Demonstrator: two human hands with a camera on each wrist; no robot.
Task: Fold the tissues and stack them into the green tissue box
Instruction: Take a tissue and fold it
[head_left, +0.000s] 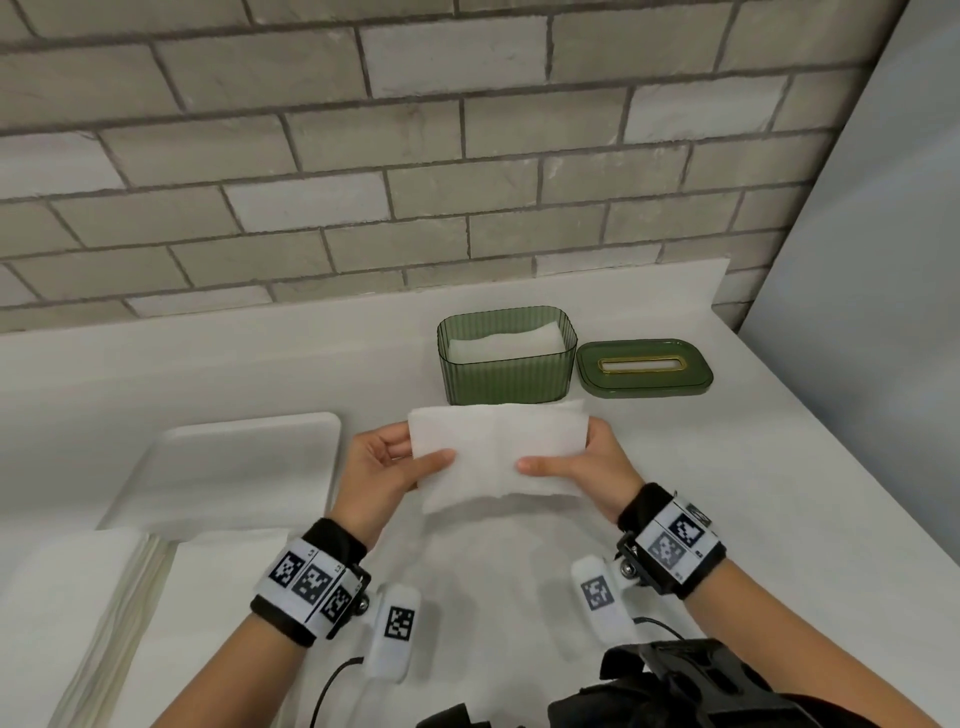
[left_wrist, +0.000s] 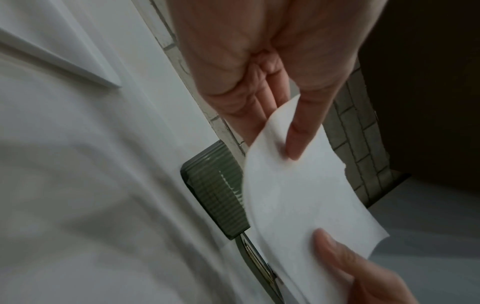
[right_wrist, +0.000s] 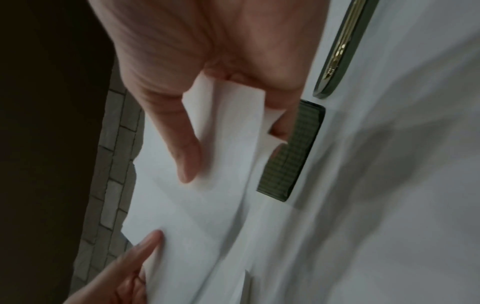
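A folded tissue (head_left: 498, 454) is held above the worktop (head_left: 727, 493), just in front of the green tissue box (head_left: 506, 376); its left end is pinched by the left hand (head_left: 384, 470) and its right end by the right hand (head_left: 582, 467), thumbs on top. White tissues are seen inside the open box, set near the worktop's back edge. The lid (head_left: 644, 369) lies just right of the box. A white tray (head_left: 234, 467) and a tissue stack (head_left: 83, 597) are placed towards the left edge.
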